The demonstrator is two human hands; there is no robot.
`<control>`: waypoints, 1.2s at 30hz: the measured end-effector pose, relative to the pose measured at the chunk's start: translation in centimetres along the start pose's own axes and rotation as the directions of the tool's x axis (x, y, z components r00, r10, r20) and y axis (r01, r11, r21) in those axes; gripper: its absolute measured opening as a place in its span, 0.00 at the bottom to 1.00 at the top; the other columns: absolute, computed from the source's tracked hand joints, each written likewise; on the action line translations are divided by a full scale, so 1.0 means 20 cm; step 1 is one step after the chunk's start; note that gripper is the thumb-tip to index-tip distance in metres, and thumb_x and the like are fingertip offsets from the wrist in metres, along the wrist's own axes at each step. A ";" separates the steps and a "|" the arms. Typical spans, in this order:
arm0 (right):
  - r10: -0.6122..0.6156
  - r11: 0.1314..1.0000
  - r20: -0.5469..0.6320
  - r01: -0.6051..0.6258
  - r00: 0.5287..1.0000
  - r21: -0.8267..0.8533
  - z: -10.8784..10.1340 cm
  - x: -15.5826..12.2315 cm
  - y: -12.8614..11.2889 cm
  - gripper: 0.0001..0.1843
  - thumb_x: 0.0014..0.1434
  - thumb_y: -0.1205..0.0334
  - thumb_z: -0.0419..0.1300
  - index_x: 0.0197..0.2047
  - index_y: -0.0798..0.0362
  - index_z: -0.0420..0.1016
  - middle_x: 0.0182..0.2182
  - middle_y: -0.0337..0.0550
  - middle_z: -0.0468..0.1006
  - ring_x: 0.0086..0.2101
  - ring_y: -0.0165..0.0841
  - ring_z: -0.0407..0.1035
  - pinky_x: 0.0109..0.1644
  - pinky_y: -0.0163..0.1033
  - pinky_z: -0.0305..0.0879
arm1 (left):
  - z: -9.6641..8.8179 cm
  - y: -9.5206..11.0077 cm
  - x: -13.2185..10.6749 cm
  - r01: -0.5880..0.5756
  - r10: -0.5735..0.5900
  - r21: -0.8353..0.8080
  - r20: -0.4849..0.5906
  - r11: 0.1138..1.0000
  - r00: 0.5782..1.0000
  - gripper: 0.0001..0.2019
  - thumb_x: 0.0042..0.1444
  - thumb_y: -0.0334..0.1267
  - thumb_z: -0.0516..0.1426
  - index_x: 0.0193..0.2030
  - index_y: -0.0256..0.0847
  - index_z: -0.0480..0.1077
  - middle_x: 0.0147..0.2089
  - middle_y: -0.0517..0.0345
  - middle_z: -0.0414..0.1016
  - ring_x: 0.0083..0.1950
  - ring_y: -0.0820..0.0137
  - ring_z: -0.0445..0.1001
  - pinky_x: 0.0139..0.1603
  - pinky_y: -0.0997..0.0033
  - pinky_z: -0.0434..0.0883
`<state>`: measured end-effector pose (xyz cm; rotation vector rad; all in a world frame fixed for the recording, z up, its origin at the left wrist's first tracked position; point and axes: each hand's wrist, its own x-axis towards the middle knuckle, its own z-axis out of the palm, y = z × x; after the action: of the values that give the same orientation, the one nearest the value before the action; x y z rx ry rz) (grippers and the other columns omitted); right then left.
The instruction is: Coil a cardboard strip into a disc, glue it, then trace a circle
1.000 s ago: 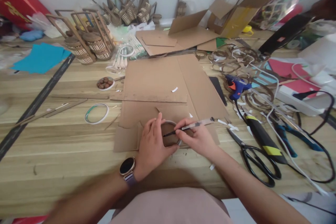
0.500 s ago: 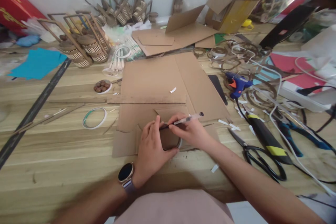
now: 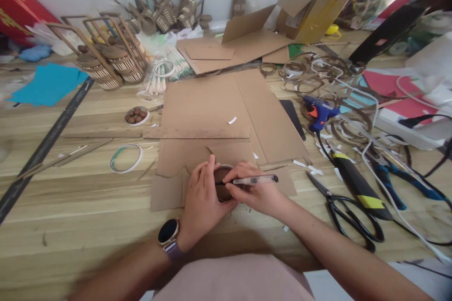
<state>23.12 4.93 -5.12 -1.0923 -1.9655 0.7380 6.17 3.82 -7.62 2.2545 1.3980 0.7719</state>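
My left hand (image 3: 203,197) presses down on the left side of a small round ring (image 3: 221,183) that lies on a brown cardboard sheet (image 3: 208,113), fingers curled against its rim. My right hand (image 3: 256,190) pinches a clear-barrelled pen (image 3: 256,179), its dark tip resting at the ring's left inner edge. The pen lies nearly level, its cap end pointing right. A watch sits on my left wrist. Most of the ring is hidden by both hands.
Black scissors (image 3: 348,214), a black-and-yellow cutter (image 3: 356,188) and a blue glue gun (image 3: 319,113) with cables lie to the right. A tape ring (image 3: 126,158) and a dish of brown beads (image 3: 136,115) lie left. Woven cardboard baskets (image 3: 120,59) and a box (image 3: 307,14) stand at the back.
My right hand has drawn the pen around the ring: the tip went from the middle, up to the top edge, then down to the left side. The pen now lies flatter.
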 end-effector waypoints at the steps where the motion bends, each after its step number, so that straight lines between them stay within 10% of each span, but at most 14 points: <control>1: 0.008 1.000 0.013 -0.008 1.000 0.009 -0.01 -0.01 0.00 0.05 0.58 0.68 0.57 0.33 0.50 0.72 0.25 0.37 0.75 0.30 0.32 0.69 0.42 0.40 0.63 | 0.00 0.00 0.00 0.000 0.000 -0.002 0.004 1.000 1.000 0.53 0.48 0.38 0.67 0.72 0.39 0.36 0.58 0.41 0.69 0.61 0.49 0.62 0.59 0.44 0.67; 11: 0.244 0.945 0.137 -0.267 0.960 0.189 -0.07 0.01 -0.02 0.05 0.56 0.65 0.56 0.29 0.52 0.71 0.23 0.37 0.73 0.24 0.28 0.65 0.27 0.33 0.60 | 0.00 0.00 0.00 0.004 -0.004 0.029 0.010 1.000 1.000 0.55 0.46 0.40 0.69 0.72 0.40 0.36 0.59 0.44 0.70 0.62 0.47 0.62 0.60 0.43 0.66; 30: 0.231 0.972 0.395 -0.225 0.889 -0.063 -0.19 0.14 -0.03 0.06 0.52 0.70 0.53 0.26 0.52 0.68 0.17 0.32 0.64 0.19 0.26 0.59 0.24 0.32 0.53 | -0.02 0.00 -0.02 -0.042 0.035 0.118 0.064 0.992 0.997 0.47 0.52 0.47 0.65 0.70 0.40 0.42 0.59 0.41 0.68 0.64 0.44 0.61 0.62 0.37 0.61; 36: 0.175 0.985 0.152 -0.173 0.973 -0.028 -0.28 0.13 -0.03 0.08 0.63 0.63 0.51 0.37 0.51 0.71 0.31 0.41 0.76 0.33 0.32 0.71 0.37 0.35 0.64 | -0.01 0.00 -0.01 -0.058 0.048 0.153 0.066 0.986 0.997 0.46 0.52 0.49 0.65 0.70 0.38 0.44 0.59 0.41 0.68 0.61 0.47 0.64 0.64 0.34 0.58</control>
<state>26.56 7.62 -0.65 -1.2609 -2.0235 0.9280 5.86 3.60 -7.57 2.4207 1.4188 0.6229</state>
